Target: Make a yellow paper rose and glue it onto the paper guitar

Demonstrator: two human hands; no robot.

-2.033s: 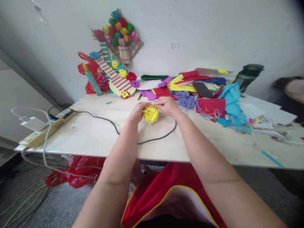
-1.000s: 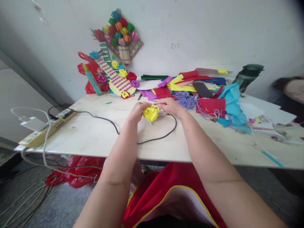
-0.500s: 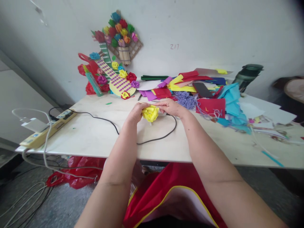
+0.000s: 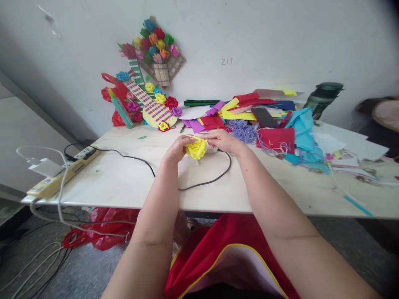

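A yellow paper flower (image 4: 197,148) is held above the middle of the table, between my two hands. My left hand (image 4: 176,148) is closed on its left side, thumb and fingers pressed against the petals. At the flower's right edge my right hand (image 4: 222,140) has its fingers drawn together, touching the petals' rim. Just below the right hand, the end of a black cord (image 4: 225,155) meets a pale object mostly hidden behind the flower; I cannot make out what it is.
Paper strips, a phone (image 4: 264,117) and tangled purple yarn (image 4: 243,130) lie behind my hands. A paper guitar (image 4: 154,106) and a green glue bottle (image 4: 122,109) lean at the back left. A power strip (image 4: 64,172) lies at left, a dark bottle (image 4: 324,99) stands at right.
The view has shifted very slightly. My hands stay around the yellow flower, which looks turned a little.
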